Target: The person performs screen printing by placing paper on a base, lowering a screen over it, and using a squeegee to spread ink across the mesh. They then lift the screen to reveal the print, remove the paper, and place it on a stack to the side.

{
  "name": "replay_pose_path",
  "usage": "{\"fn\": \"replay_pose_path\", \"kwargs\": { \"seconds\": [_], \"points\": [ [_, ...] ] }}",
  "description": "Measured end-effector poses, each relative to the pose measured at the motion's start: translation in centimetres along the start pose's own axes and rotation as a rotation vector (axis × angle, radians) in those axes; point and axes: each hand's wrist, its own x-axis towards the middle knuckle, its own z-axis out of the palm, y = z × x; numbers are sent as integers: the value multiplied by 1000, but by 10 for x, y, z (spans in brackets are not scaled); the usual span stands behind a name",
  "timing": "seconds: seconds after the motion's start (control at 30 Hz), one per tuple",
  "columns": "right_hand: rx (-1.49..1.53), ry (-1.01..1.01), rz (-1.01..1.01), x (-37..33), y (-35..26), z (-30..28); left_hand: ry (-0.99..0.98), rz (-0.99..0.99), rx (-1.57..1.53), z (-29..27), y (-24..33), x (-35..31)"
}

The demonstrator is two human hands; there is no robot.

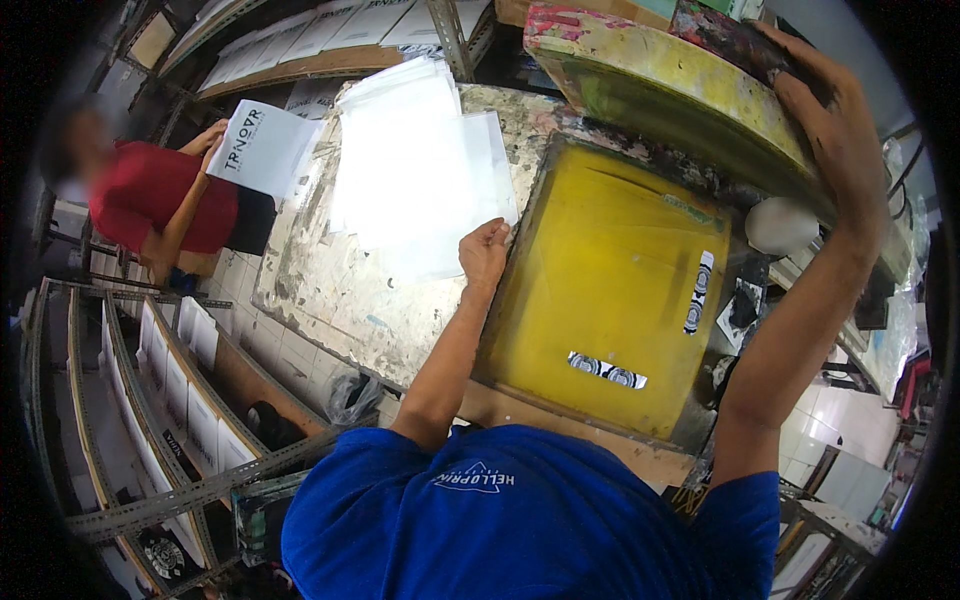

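Observation:
My left hand [484, 258] is closed, its fingertips pinched at the near right corner of a loose stack of white sheets [410, 165]. The sheets lie overlapping on a paint-stained table [380, 320]. To their right is a flat yellow board [590, 290], with two black-and-white patterned strips [607, 370] on its surface. Above the board's far side, a colour-stained screen printing frame [680, 85] stands tilted up. My right hand [830, 130] reaches up to the frame's far right end, fingers curled around its edge by a dark stained block [728, 35].
At the left a person in a red shirt [160, 195] holds a white printed sheet [262, 148]. Metal racks [170, 400] with white pieces stand at lower left, and a shelf [290, 75] of printed sheets runs behind the table. A round pale object [780, 226] sits right of the board.

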Motion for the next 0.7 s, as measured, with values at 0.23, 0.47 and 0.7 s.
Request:
{"fn": "replay_pose_path", "kwargs": {
  "seconds": [0.23,0.47,0.7],
  "points": [
    [12,144,-131,-7,-45,7,-415,362,-211,17,38,-67],
    [-70,11,44,-8,-87,-10,-587,697,699,23,25,-106],
    [-144,140,-70,-14,-74,3,-842,960,607,110,44,-130]
  ]
}}
